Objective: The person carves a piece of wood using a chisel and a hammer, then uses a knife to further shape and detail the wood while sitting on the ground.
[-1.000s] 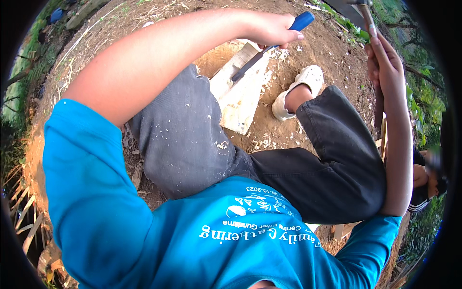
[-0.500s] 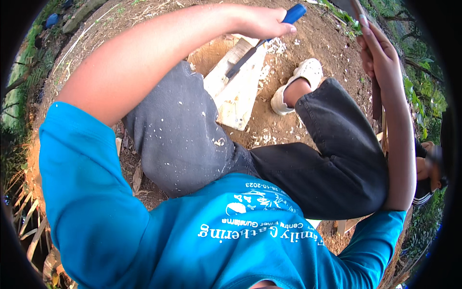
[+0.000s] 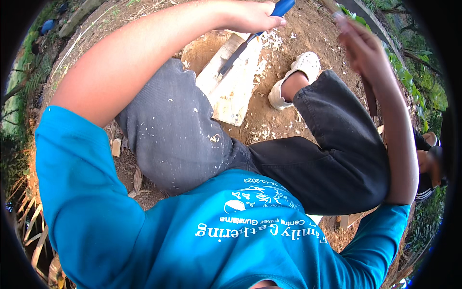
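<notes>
My left hand [image 3: 260, 17] is closed around the blue handle of a chisel [image 3: 236, 58]. The chisel's dark blade slants down to the left, its tip on a pale wooden board [image 3: 236, 94] with a cut upper face. My right hand [image 3: 363, 50], smeared by motion, is raised at the upper right, its fingers wrapped around a long-handled tool [image 3: 369, 98]. The tool's dark brown lower end sticks out below the hand; its upper end runs past the picture's top edge, so its head cannot be made out.
Another brown wood piece [image 3: 204, 48] lies under the board. Pale shavings [image 3: 272, 41] litter the soil. My bent legs flank the board, with a white clog [image 3: 305, 65] on one foot. Another person [image 3: 426, 164] sits at the far right. Cut sticks [image 3: 36, 226] lie lower left.
My right hand has swung left, toward the chisel, with its tool. The left hand and chisel appear slightly higher and farther left, as does the board, as the view shifts.
</notes>
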`<state>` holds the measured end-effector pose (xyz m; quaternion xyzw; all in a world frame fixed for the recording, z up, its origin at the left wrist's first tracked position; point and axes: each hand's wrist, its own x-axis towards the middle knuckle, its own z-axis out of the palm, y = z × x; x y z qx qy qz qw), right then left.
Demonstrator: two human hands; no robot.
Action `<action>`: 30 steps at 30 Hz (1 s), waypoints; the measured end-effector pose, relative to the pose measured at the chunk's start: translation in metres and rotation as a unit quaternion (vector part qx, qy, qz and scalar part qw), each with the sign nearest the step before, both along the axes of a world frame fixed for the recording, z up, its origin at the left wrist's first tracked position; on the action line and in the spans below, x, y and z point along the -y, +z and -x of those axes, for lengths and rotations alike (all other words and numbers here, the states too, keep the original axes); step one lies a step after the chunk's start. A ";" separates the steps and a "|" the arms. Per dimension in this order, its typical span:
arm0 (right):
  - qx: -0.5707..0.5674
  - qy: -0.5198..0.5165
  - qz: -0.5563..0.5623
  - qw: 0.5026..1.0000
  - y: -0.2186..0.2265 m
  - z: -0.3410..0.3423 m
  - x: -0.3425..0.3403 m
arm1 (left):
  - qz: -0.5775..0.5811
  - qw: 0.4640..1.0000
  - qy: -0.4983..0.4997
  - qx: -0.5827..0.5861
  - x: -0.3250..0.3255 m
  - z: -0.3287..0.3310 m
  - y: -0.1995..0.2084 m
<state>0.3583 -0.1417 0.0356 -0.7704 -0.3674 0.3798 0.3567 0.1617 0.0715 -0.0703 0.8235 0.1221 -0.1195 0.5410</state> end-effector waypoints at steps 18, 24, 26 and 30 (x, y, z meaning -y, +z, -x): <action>-0.022 0.000 0.079 0.997 0.000 0.015 -0.005 | -0.113 0.994 0.008 -0.007 0.013 -0.002 -0.007; 0.044 -0.036 0.064 0.996 0.000 0.004 0.000 | -0.104 0.992 -0.049 -0.056 0.020 0.006 0.028; 0.018 0.045 0.075 0.996 0.003 0.017 0.000 | -0.117 0.986 -0.094 -0.068 0.017 0.015 0.017; 0.011 -0.040 -0.011 0.999 0.015 -0.007 -0.004 | -0.124 0.978 -0.086 -0.145 0.017 0.021 0.030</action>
